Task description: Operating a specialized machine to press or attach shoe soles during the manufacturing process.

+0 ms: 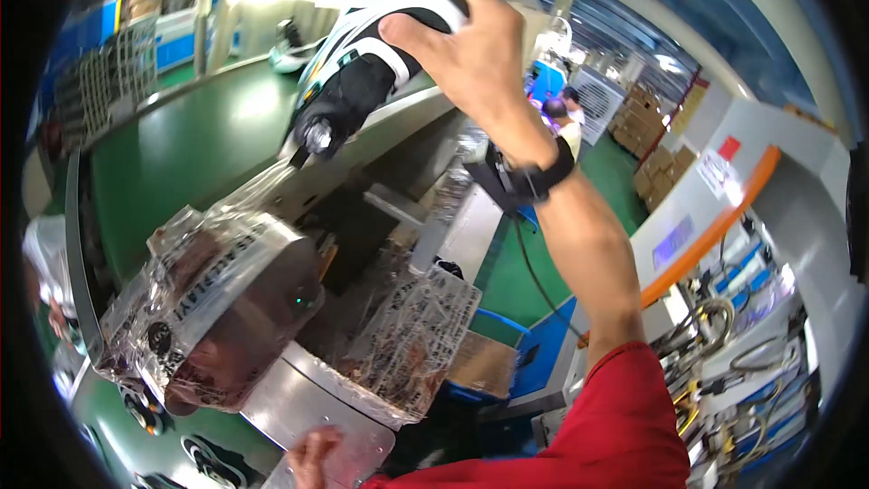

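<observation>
My right hand (pixel 462 41) is raised at the upper middle, a black strap round its wrist. Thumb and fingers close on the front part of a sneaker (pixel 367 59) in white, pale blue and black. Its dark ankle opening points down and left, where a shiny metal spot shows. Low in the picture, my left hand (pixel 312 455) is by a bare metal plate (pixel 312 394); its fingers are blurred and nothing shows in them. Between the hands stands a machine with a dark rounded part (pixel 258 317) wrapped in printed clear film, and a film-wrapped block (pixel 412 344) beside it.
A green conveyor belt (pixel 172 158) runs along the left, with another shoe (pixel 290 50) farther up it. More shoes (pixel 213 462) are at the lower left. A cabinet with an orange edge (pixel 715 231) and many hoses stands at right. A cable hangs near my right forearm. People are in the background.
</observation>
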{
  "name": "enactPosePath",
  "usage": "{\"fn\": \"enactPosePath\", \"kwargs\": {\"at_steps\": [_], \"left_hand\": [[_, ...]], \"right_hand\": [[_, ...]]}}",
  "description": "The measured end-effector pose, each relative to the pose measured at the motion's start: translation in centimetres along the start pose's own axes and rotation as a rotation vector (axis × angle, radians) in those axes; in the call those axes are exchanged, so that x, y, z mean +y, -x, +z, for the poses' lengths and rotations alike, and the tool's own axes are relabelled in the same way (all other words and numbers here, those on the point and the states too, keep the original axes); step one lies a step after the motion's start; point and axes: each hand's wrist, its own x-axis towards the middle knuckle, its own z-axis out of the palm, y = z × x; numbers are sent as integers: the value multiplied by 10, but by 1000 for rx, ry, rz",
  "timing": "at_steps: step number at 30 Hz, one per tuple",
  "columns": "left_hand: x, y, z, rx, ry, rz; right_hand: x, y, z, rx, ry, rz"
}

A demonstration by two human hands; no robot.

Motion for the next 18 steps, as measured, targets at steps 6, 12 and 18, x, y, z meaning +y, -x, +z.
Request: {"fn": "enactPosePath", "kwargs": {"at_steps": [6,12,18], "left_hand": [[89,-1,196,-821,513,18],[87,46,349,-1351,210,-158],[-7,131,468,-1316,143,-328]], "right_hand": [[-89,94,-203,140,-321,423],[-135,280,-337,186,-62,959],[-287,458,-458,770,-377,1241]]}}
